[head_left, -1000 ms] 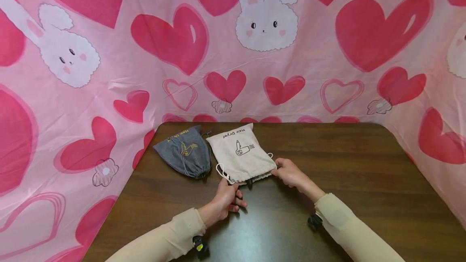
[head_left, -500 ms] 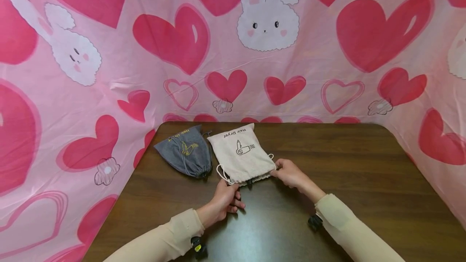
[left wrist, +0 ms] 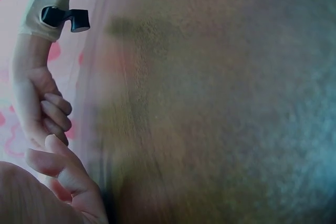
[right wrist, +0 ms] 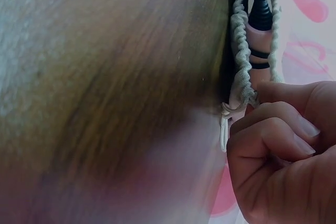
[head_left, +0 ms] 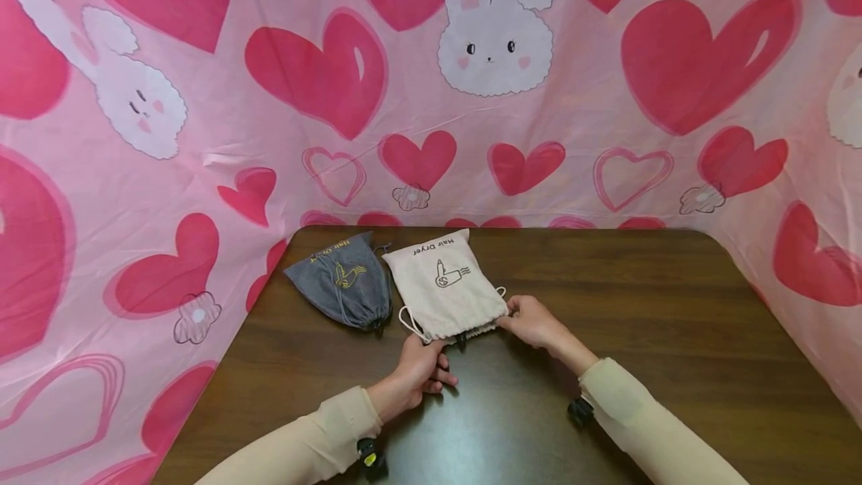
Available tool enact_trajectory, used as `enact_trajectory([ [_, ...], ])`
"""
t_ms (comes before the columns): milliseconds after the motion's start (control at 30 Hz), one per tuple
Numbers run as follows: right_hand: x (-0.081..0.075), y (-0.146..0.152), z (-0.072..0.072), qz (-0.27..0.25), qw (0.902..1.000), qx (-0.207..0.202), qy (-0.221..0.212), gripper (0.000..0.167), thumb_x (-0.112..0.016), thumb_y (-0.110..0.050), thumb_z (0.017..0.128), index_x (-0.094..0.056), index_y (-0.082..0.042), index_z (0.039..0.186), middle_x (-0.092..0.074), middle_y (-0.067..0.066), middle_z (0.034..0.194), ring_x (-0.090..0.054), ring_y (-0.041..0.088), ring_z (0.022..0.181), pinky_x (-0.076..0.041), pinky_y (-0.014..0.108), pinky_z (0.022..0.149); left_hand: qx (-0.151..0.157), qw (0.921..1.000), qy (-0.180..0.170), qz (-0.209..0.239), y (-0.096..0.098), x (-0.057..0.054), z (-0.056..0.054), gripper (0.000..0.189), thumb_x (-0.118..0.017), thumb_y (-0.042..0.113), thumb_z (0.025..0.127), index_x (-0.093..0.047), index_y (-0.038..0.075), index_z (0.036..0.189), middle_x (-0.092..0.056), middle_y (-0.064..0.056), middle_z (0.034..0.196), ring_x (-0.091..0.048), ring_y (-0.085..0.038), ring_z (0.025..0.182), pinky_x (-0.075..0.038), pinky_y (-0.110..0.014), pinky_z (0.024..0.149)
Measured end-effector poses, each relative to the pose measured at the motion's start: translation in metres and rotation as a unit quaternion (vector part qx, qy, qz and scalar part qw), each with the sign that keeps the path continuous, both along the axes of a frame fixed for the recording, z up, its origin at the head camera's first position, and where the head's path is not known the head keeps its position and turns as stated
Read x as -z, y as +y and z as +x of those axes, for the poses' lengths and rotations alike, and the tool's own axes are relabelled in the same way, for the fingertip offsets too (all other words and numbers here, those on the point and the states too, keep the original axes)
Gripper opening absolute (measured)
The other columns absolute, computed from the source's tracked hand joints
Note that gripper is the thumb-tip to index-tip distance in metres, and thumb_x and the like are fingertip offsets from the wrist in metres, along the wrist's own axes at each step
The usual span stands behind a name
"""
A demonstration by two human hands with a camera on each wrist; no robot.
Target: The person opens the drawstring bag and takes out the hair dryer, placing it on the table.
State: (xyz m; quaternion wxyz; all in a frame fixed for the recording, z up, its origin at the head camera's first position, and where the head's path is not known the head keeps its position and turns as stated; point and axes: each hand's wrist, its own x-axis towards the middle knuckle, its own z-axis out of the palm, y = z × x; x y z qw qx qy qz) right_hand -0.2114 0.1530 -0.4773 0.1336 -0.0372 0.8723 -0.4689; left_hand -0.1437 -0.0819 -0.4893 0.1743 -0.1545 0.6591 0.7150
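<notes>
A cream drawstring bag (head_left: 438, 283) printed "Hair Dryer" lies on the table, its mouth towards me. My left hand (head_left: 417, 369) pinches the left corner of the mouth, the other fingers loose below it. At the right corner, my right hand (head_left: 535, 322) pinches the gathered hem with its fingers curled. The right wrist view shows the mouth parted: inside is a pink hair dryer handle (right wrist: 259, 43) with black bands and a ribbed black cord end (right wrist: 261, 14). The rest of it is hidden in the cloth. In the left wrist view, the bag is out of sight.
A grey drawstring bag (head_left: 346, 283), also printed "Hair Dryer" and pulled narrow at its mouth, lies just left of the cream one. Both are on a dark wooden table (head_left: 640, 305). A pink cloth (head_left: 512, 126) with hearts and rabbits hangs around it.
My right hand has shifted slightly left, and the bag's right corner has moved with it. My left hand keeps almost the same place, and the grey bag stays still.
</notes>
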Motion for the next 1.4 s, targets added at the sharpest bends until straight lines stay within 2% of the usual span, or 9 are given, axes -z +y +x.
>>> enact_trajectory([
  [367,-0.005,0.001,-0.001,-0.008,0.9999,-0.003,0.008,0.012,-0.07,-0.013,0.096,-0.065,-0.003,0.094,-0.047,-0.002,0.062,-0.042,0.011,0.049,-0.035,0.027,0.047,-0.003,0.9998,0.002,0.017,-0.001,-0.001,0.001,0.02,-0.043,0.013,0.113,-0.039,0.003,0.13,-0.053,-0.003,0.069,-0.068,-0.017,0.051,-0.043,-0.02,0.038],
  [633,-0.005,0.004,-0.002,0.002,0.9999,-0.003,0.013,0.011,-0.07,-0.014,0.096,-0.064,-0.004,0.095,-0.047,-0.002,0.062,-0.043,0.012,0.049,-0.036,0.027,0.048,-0.004,0.9998,0.009,0.018,-0.003,-0.003,0.002,0.019,-0.041,0.012,0.114,-0.036,0.003,0.13,-0.053,-0.003,0.07,-0.068,-0.017,0.051,-0.043,-0.019,0.038],
  [800,-0.008,0.005,-0.004,0.007,0.9999,-0.003,0.014,0.012,-0.07,-0.014,0.097,-0.064,-0.003,0.098,-0.047,-0.001,0.063,-0.042,0.012,0.048,-0.035,0.028,0.046,-0.005,0.9998,0.006,0.018,-0.004,-0.002,-0.002,0.018,-0.04,0.011,0.114,-0.035,0.004,0.13,-0.053,-0.003,0.07,-0.067,-0.017,0.05,-0.043,-0.02,0.038],
  [1067,-0.011,0.008,-0.007,0.012,0.9999,0.005,0.004,0.014,-0.07,-0.015,0.097,-0.064,-0.003,0.102,-0.047,0.001,0.065,-0.04,0.013,0.05,-0.034,0.028,0.047,-0.012,0.9997,0.009,0.018,-0.007,-0.004,-0.006,0.023,-0.039,0.011,0.114,-0.033,0.003,0.134,-0.054,-0.003,0.07,-0.068,-0.017,0.051,-0.043,-0.02,0.038],
  [1267,-0.01,0.009,-0.007,0.012,0.9999,0.006,0.0,0.014,-0.07,-0.014,0.097,-0.064,-0.003,0.102,-0.046,0.0,0.065,-0.04,0.013,0.05,-0.033,0.028,0.047,-0.01,0.9998,0.008,0.016,-0.01,-0.004,-0.004,0.035,-0.038,0.01,0.113,-0.026,0.002,0.146,-0.054,-0.003,0.07,-0.067,-0.017,0.05,-0.042,-0.02,0.039],
  [1400,-0.009,0.01,-0.006,0.013,0.9999,0.007,0.0,0.013,-0.069,-0.014,0.096,-0.064,-0.003,0.102,-0.049,0.001,0.068,-0.04,0.014,0.052,-0.033,0.028,0.048,-0.01,0.9998,0.009,0.015,-0.012,-0.003,-0.004,0.032,-0.038,0.008,0.112,-0.029,0.003,0.143,-0.054,-0.003,0.07,-0.067,-0.016,0.051,-0.042,-0.019,0.039],
])
